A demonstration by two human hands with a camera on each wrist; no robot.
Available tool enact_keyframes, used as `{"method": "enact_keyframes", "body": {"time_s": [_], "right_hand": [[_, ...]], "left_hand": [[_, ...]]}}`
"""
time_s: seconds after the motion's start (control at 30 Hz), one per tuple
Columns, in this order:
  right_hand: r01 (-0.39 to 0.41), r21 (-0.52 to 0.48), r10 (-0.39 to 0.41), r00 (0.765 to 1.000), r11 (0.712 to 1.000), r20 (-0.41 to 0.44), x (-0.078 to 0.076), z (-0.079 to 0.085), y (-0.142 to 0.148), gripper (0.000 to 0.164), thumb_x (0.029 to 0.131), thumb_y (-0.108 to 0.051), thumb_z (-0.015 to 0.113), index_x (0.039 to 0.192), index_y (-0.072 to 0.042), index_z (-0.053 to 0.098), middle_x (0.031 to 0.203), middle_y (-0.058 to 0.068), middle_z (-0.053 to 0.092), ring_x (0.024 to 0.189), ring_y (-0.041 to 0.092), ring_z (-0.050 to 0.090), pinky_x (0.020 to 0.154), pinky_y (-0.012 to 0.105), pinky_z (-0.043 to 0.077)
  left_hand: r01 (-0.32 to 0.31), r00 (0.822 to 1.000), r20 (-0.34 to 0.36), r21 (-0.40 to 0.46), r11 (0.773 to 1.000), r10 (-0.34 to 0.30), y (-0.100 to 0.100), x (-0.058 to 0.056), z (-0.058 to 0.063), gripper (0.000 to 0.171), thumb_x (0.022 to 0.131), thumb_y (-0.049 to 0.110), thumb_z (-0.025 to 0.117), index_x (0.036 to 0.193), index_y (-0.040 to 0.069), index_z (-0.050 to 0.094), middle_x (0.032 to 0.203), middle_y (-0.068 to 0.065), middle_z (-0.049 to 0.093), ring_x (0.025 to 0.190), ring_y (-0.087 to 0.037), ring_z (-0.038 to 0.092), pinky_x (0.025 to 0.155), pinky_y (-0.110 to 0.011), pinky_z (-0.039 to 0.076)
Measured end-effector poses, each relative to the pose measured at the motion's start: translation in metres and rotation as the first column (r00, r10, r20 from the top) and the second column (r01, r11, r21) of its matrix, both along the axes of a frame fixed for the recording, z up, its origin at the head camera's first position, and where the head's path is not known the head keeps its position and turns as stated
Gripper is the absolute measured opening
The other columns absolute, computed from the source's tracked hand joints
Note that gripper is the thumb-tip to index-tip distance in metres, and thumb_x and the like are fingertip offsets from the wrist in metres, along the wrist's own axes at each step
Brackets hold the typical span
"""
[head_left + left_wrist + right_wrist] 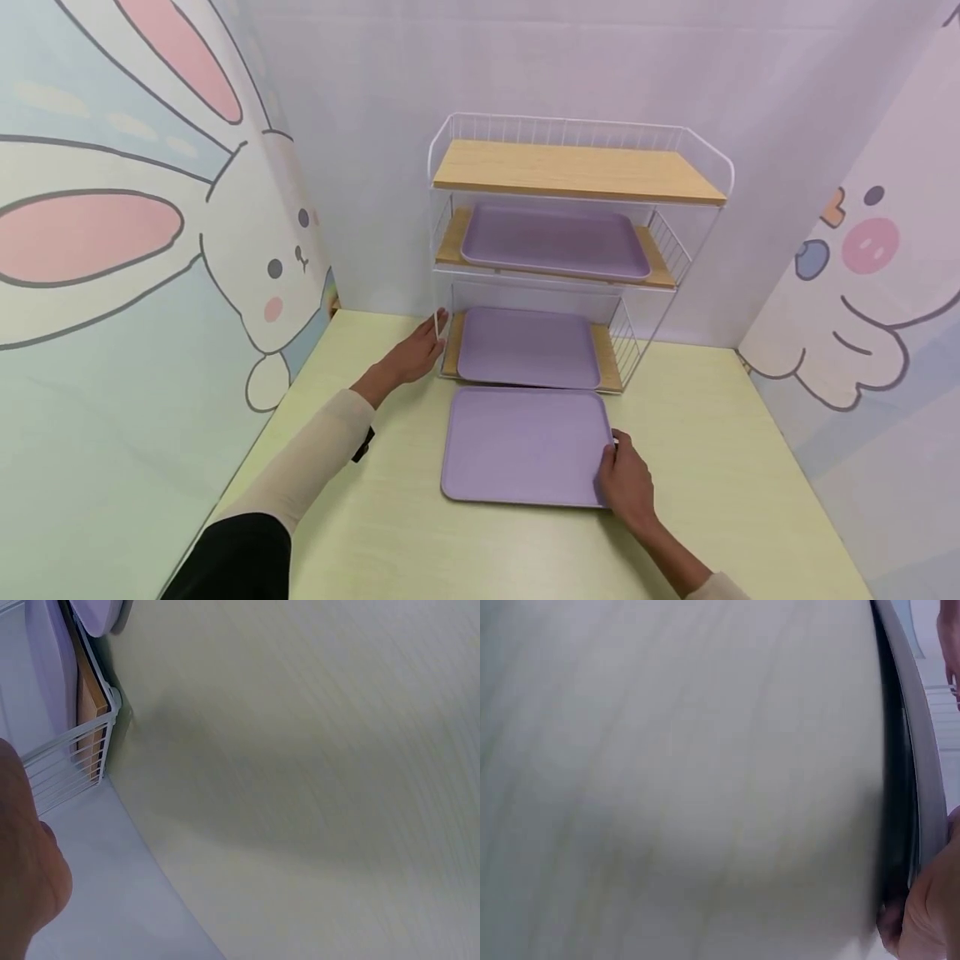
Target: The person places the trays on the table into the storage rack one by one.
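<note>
My right hand grips the right edge of a purple rectangular tray, thumb on top and fingers curled beneath. In the right wrist view the tray's rim runs along the right side, with a dark gap under it. The tray's far edge lies right at the front of a white wire shelf rack. At the rack's lower left upright, my left hand rests with its fingers extended. A second purple tray lies on the bottom shelf, and a third tray on the middle one.
The rack's wooden top board carries nothing and has a wire rail round it. Behind the rack hangs a pale purple backdrop. Cartoon-printed panels flank the pale yellow table on both sides.
</note>
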State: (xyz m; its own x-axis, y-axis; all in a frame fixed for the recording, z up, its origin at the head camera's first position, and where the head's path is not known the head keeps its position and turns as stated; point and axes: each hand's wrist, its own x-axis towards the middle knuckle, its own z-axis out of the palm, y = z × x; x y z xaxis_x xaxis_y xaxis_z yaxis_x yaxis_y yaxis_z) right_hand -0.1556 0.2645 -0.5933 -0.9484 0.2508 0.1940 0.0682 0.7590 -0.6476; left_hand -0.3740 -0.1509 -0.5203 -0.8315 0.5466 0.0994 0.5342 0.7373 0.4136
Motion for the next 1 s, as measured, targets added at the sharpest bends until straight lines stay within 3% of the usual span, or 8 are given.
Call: {"method": "enact_keyframes", "body": {"time_s": [0.13, 0.3, 0.37, 0.43, 0.53, 0.6, 0.73, 1.0], "right_hand": [[0.016, -0.163, 0.006, 0.991, 0.987, 0.13, 0.003, 0.007, 0.004, 0.046, 0.117, -0.019, 0.041, 0.158, 0.0, 0.048, 0.084, 0.016, 0.066, 0.076, 0.028, 0.06, 0.067, 0.04, 0.047], [0.067, -0.42, 0.05, 0.964, 0.905, 0.262, 0.005, 0.006, 0.006, 0.069, 0.115, -0.028, 0.063, 0.175, -0.009, 0.035, 0.141, 0.038, 0.067, 0.106, 0.032, 0.074, 0.077, 0.034, 0.057], [0.09, -0.51, 0.066, 0.958, 0.855, 0.279, 0.005, 0.006, 0.006, 0.088, 0.107, -0.029, 0.078, 0.178, -0.011, 0.03, 0.16, 0.04, 0.056, 0.111, 0.033, 0.077, 0.078, 0.033, 0.061], [0.11, -0.575, 0.078, 0.953, 0.81, 0.293, 0.005, 0.006, 0.005, 0.106, 0.098, -0.03, 0.09, 0.181, -0.015, 0.026, 0.161, 0.041, 0.053, 0.107, 0.03, 0.078, 0.078, 0.034, 0.064], [0.123, -0.627, 0.093, 0.949, 0.769, 0.3, 0.007, 0.011, 0.003, 0.12, 0.09, -0.026, 0.096, 0.183, -0.019, 0.02, 0.163, 0.041, 0.05, 0.103, 0.027, 0.079, 0.079, 0.036, 0.066], [0.13, -0.653, 0.098, 0.949, 0.747, 0.301, 0.009, 0.016, 0.002, 0.123, 0.088, -0.021, 0.097, 0.183, -0.019, 0.019, 0.161, 0.043, 0.05, 0.1, 0.027, 0.08, 0.079, 0.039, 0.069], [0.135, -0.688, 0.108, 0.948, 0.713, 0.299, 0.015, 0.033, -0.002, 0.124, 0.087, -0.012, 0.097, 0.183, -0.019, 0.019, 0.162, 0.045, 0.046, 0.095, 0.026, 0.08, 0.079, 0.042, 0.072], [0.109, -0.698, 0.14, 0.947, 0.708, 0.29, 0.015, 0.086, -0.001, 0.122, 0.091, -0.012, 0.094, 0.184, -0.027, 0.015, 0.166, 0.046, 0.042, 0.095, 0.023, 0.08, 0.08, 0.039, 0.072]], "left_hand": [[-0.001, 1.0, -0.002, 0.007, 1.0, 0.001, -0.001, 0.001, 0.001, 0.067, 0.124, 0.022, 0.033, 0.178, -0.006, 0.005, 0.19, -0.024, 0.005, 0.176, -0.044, 0.013, 0.141, -0.059, 0.028], [0.009, 1.0, -0.006, 0.0, 1.0, -0.009, -0.001, 0.0, 0.002, 0.067, 0.124, 0.024, 0.031, 0.178, -0.006, 0.005, 0.19, -0.024, 0.005, 0.177, -0.043, 0.012, 0.141, -0.058, 0.027], [0.023, 1.0, -0.021, 0.02, 1.0, -0.022, -0.009, -0.026, -0.029, 0.07, 0.125, 0.037, 0.027, 0.18, 0.003, 0.002, 0.192, -0.017, 0.001, 0.178, -0.038, 0.01, 0.143, -0.054, 0.026], [0.036, 0.999, -0.031, 0.03, 0.999, -0.035, -0.01, -0.028, -0.032, 0.071, 0.124, 0.04, 0.027, 0.18, 0.003, 0.002, 0.192, -0.016, 0.001, 0.178, -0.037, 0.01, 0.143, -0.053, 0.026], [0.033, 0.999, -0.041, 0.031, 0.999, -0.031, -0.01, -0.026, -0.032, 0.071, 0.124, 0.039, 0.026, 0.18, 0.002, 0.003, 0.192, -0.017, 0.003, 0.178, -0.038, 0.011, 0.143, -0.053, 0.025], [0.015, 0.999, -0.031, 0.004, 1.0, -0.015, 0.0, 0.002, 0.0, 0.067, 0.124, 0.027, 0.029, 0.178, -0.007, 0.006, 0.19, -0.025, 0.006, 0.177, -0.043, 0.014, 0.142, -0.057, 0.027], [0.031, 0.999, -0.016, 0.022, 0.999, -0.031, -0.002, 0.001, -0.002, 0.068, 0.124, 0.029, 0.029, 0.178, -0.006, 0.006, 0.19, -0.024, 0.005, 0.177, -0.043, 0.013, 0.142, -0.056, 0.026], [0.055, 0.996, -0.077, 0.083, 0.995, -0.048, -0.031, -0.083, -0.102, 0.078, 0.12, 0.061, 0.019, 0.182, 0.018, -0.003, 0.193, -0.004, -0.004, 0.179, -0.029, 0.006, 0.143, -0.051, 0.026]]}}
